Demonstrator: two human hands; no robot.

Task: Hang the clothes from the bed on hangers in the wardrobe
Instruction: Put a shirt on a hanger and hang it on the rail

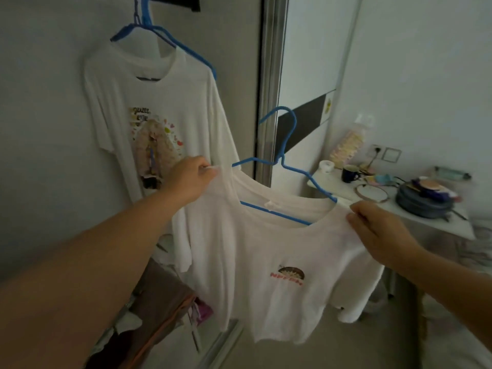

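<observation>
A white printed T-shirt (149, 123) hangs on a blue wire hanger (170, 41) whose hook is cut off at the top. Our left hand (190, 178) pinches one shoulder of a thin white T-shirt (274, 262) draped on a second blue hanger (282, 166); our right hand (378, 230) pinches the other. A blurred cluttered table (415, 222) stands right.
</observation>
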